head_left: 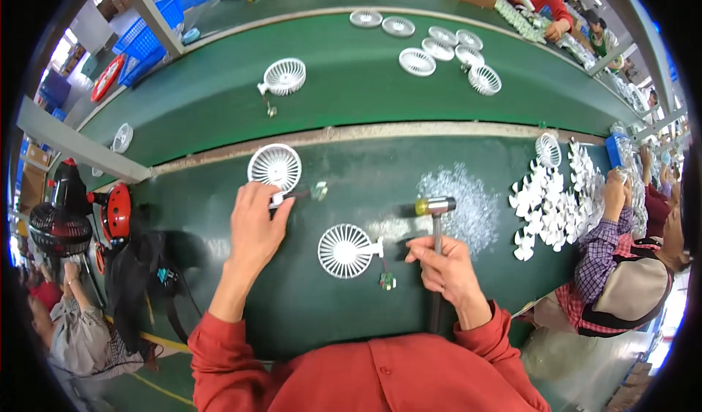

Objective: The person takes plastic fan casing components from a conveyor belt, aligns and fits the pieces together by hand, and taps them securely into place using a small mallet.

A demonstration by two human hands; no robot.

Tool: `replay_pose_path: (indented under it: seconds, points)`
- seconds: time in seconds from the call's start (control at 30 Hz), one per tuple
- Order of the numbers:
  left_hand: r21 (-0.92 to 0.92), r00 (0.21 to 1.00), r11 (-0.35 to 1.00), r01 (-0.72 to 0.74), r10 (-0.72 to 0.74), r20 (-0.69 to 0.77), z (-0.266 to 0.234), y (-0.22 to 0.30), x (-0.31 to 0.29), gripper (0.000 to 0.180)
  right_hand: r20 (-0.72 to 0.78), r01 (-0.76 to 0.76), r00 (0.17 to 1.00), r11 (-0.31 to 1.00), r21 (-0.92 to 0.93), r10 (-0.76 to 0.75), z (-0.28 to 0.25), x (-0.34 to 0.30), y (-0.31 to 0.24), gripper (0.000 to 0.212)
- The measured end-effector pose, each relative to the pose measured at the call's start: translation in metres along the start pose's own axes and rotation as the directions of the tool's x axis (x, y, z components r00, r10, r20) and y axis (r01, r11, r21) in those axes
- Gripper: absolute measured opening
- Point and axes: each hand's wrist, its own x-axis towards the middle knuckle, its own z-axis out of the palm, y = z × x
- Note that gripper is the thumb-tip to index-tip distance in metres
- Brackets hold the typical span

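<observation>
Fan housing (345, 251) lies left of right hand (447, 267), stem (377, 248) pointing toward it | right is nearer, fingers curled round hammer (437, 225) | left hand (256, 220) pinches second housing (274, 166)

Green table (197, 193) in foreground; long green worktop (190, 112) behind it. Grey metal posts (151, 13) at left and right. Floor (139, 396) green, yellow line (164, 340) lower left. Pale glare on table; bright white light at far right edge.
</observation>
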Motion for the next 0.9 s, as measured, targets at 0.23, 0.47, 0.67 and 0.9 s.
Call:
replay_pose_path:
  seconds: [0.23,0.47,0.67,0.9]
  points:
    - [0.164,0.997,0.984,-0.072,0.073,-0.005,-0.020,0.047,-0.051,0.066,0.073,-0.010,0.997,0.999,0.031,0.008,0.005,0.008,0.003,0.012]
    - [0.083,0.946,0.970,-0.229,0.202,0.255,0.019,0.090,-0.060,0.086,0.076,0.033,0.996,0.998,0.054,-0.038,0.014,0.004,0.008,0.013]
    - [-0.124,0.981,0.981,-0.147,0.161,0.110,0.020,0.105,-0.068,0.083,-0.005,0.083,0.997,0.992,0.095,-0.083,0.016,0.004,0.015,0.016]
    - [-0.178,0.972,0.959,-0.220,0.232,0.048,0.018,0.114,-0.068,0.084,-0.016,0.074,0.997,0.993,0.092,-0.073,0.025,0.004,0.017,0.019]
